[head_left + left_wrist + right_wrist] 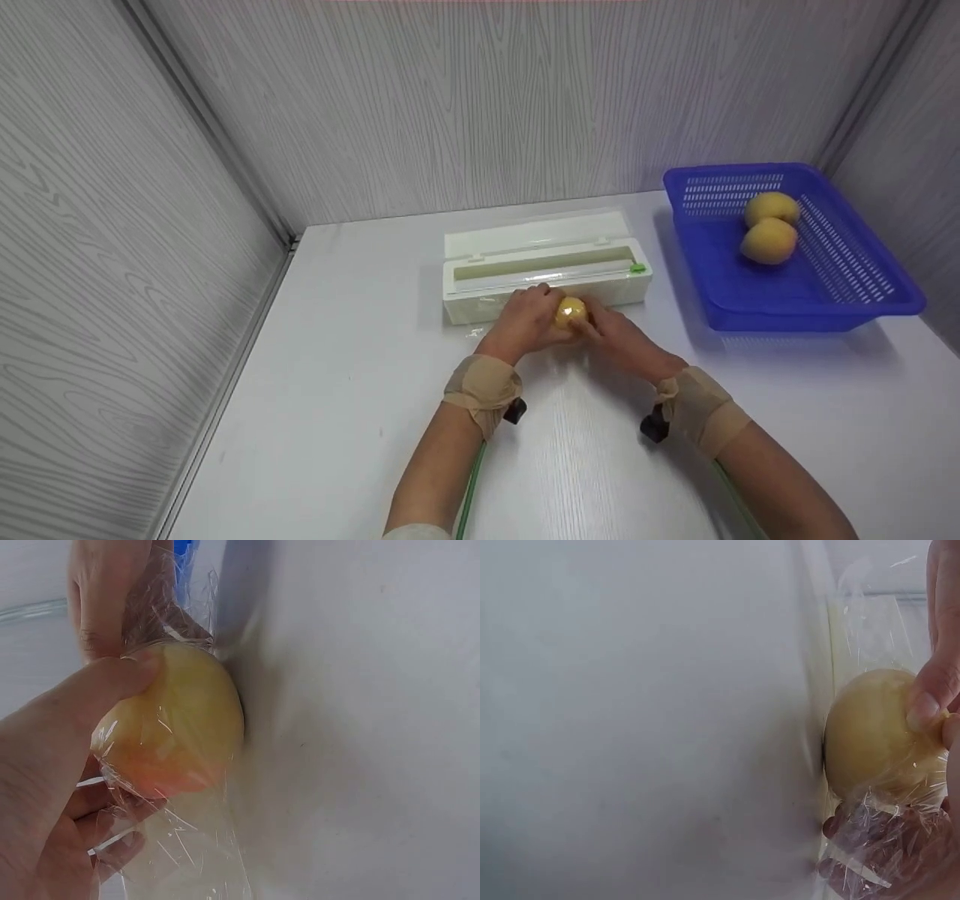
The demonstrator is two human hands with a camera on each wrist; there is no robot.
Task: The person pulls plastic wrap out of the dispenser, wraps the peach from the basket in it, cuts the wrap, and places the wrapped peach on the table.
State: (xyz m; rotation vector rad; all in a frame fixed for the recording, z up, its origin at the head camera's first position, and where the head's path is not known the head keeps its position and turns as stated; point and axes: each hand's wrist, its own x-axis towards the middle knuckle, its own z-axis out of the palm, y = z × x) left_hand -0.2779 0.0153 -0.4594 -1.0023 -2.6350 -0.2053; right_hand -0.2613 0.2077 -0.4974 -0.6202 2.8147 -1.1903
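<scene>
A yellow peach [571, 310] with a reddish blush is held between both hands in front of the wrap box. Clear cling film [184, 847] covers it and trails off in creased folds. My left hand [527, 321] grips the peach, its thumb [120, 682] pressing on the fruit and its fingers curled beneath, partly behind film. From the other side my right hand [621, 339] holds the wrapped peach. Film bunches over the right fingers [862, 840], which partly hides them. Touching or nearly touching the hands is a white cling film dispenser [547, 291], its lid raised.
On the right stands a blue plastic basket [750, 296] with two more peaches [770, 240] in it. A green slide cutter [637, 268] sits at the dispenser's right end. Wood-grain panels [480, 112] border the white table [360, 420] at the back and sides.
</scene>
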